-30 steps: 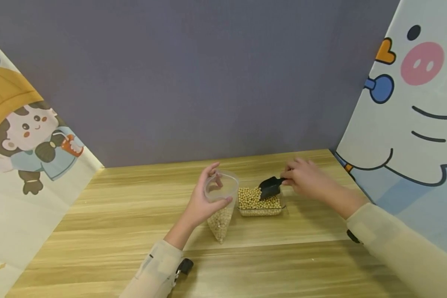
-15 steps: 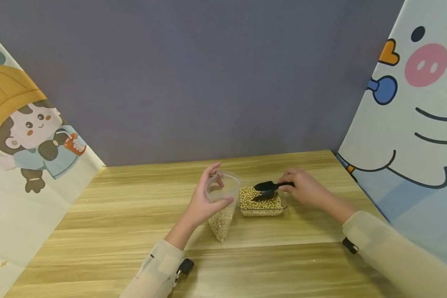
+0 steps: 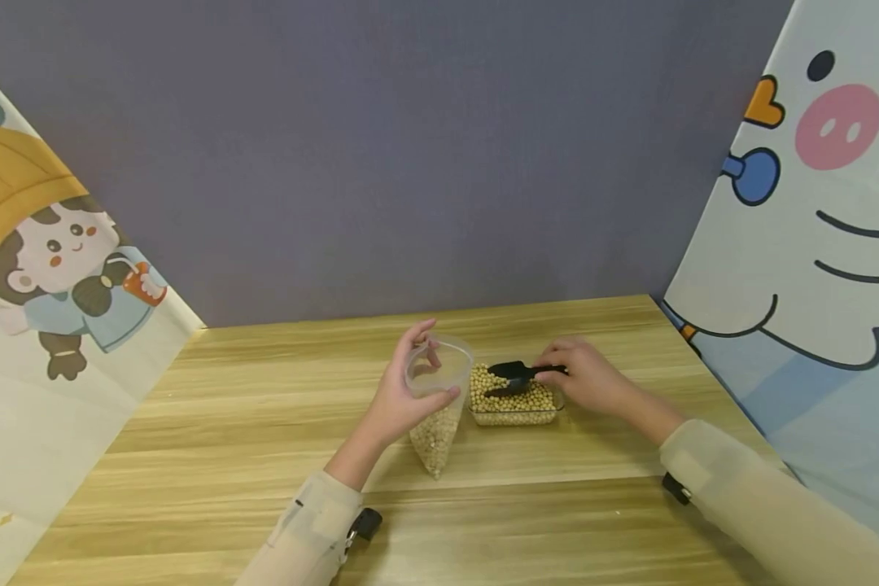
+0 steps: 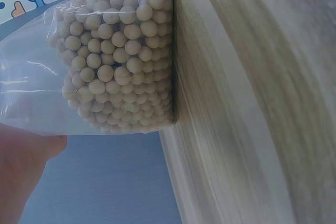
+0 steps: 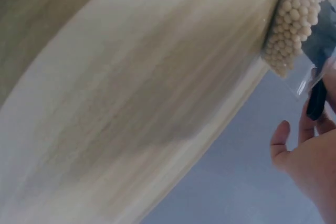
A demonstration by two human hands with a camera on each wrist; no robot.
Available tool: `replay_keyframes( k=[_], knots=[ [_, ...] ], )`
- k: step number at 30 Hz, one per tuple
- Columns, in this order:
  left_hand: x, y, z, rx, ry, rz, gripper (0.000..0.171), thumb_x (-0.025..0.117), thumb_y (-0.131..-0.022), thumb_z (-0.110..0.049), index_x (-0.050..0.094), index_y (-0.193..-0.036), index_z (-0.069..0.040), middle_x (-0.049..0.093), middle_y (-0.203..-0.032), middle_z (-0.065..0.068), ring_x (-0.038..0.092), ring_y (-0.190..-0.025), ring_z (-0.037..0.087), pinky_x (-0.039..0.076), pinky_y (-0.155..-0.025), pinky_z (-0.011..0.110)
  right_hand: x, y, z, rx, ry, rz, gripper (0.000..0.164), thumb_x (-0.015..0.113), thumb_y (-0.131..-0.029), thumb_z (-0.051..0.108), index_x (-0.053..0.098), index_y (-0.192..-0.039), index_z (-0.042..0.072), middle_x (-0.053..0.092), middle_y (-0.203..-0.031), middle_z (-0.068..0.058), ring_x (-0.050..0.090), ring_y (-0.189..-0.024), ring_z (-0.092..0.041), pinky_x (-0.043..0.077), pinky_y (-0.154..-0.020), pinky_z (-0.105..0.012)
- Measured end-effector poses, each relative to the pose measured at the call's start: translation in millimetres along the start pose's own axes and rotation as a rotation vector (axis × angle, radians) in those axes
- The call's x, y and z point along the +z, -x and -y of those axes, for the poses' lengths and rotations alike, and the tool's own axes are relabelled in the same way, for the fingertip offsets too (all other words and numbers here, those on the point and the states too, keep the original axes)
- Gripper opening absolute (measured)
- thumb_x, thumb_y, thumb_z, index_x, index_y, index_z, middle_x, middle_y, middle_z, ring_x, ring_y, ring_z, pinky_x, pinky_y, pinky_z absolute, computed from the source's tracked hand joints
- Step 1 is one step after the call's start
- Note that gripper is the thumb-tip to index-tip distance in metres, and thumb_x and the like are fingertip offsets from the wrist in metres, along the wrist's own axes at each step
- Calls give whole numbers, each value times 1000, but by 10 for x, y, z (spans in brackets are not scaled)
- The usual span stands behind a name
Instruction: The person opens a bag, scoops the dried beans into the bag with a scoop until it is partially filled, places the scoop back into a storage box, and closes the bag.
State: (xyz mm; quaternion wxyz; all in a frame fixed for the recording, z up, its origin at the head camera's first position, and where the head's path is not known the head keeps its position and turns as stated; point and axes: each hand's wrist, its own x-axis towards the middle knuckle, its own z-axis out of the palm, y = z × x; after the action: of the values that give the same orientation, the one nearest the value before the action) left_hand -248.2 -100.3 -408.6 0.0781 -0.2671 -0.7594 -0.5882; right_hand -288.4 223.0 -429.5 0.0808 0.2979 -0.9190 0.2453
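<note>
My left hand [image 3: 403, 399] holds a clear plastic bag [image 3: 450, 395] at its mouth, spreading the rim between thumb and fingers. Round pale beans, like soybeans [image 4: 115, 72], fill the bag's lower part, which stands on the table in the left wrist view. Right of the bag sits a clear rectangular container [image 3: 516, 420] full of the same yellowish beans [image 3: 483, 399]. By its handle my right hand [image 3: 582, 378] grips a small black scoop [image 3: 509, 370], whose blade lies partly in those beans. In the right wrist view, fingers wrap the scoop's handle [image 5: 317, 100] beside the container's end wall.
The wood-grain table [image 3: 249, 456] stretches around both hands. A grey panel [image 3: 410, 163] rises along its back edge. Cartoon-printed panels flank it, a figure in a yellow hat [image 3: 29, 187] at left and a white character [image 3: 835, 228] at right.
My right hand has come down and to the left with the scoop, turning it flatter as the blade slid leftward into the beans. My left hand and the bag stay almost still.
</note>
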Motion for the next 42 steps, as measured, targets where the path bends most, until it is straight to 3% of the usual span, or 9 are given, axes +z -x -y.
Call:
replay_keyframes(
  k=[7,16,24,33,38,42],
  knots=[
    [2,1,-13,1,4,8,94,83,-84,-2,34,-163,-18,47,-143,19,56,-120,37,50,-112,58,49,7,32,-24,52,5,27,77,-97,20,80,-121,8,73,-112,-5,64,-108,-29,54,-91,-51],
    [-1,4,-16,-4,-3,1,94,83,-81,-1,36,-162,-16,50,-141,18,56,-118,24,51,-112,56,36,44,-39,-24,60,-13,25,77,-97,20,81,-119,9,73,-111,-3,66,-106,-26,54,-90,-49],
    [-11,-6,-18,-12,4,3,94,84,-81,-1,37,-161,-16,48,-143,23,56,-119,27,50,-112,57,-2,112,-110,37,-60,-45,24,77,-96,16,81,-118,9,74,-115,-7,66,-112,-33,57,-92,-53],
    [-6,-11,-13,-29,1,-1,95,84,-80,-1,37,-161,-17,50,-142,19,56,-121,38,51,-113,56,-105,188,-172,168,-156,-41,25,73,-100,15,79,-123,8,74,-126,-12,68,-118,-36,58,-96,-52],
    [0,-11,-19,-32,-10,3,95,85,-81,-1,37,-161,-17,49,-143,23,56,-121,34,51,-112,56,-263,180,-154,165,-157,-49,26,73,-101,18,78,-124,8,73,-129,-15,70,-112,-34,60,-86,-41],
    [8,-20,-23,-43,-25,9,95,85,-81,-3,37,-162,-18,49,-145,23,57,-120,27,51,-113,54,-460,121,-94,143,-177,-75,24,71,-102,15,78,-123,6,73,-120,-14,64,-93,-18,52,-71,-27]
  ],
)
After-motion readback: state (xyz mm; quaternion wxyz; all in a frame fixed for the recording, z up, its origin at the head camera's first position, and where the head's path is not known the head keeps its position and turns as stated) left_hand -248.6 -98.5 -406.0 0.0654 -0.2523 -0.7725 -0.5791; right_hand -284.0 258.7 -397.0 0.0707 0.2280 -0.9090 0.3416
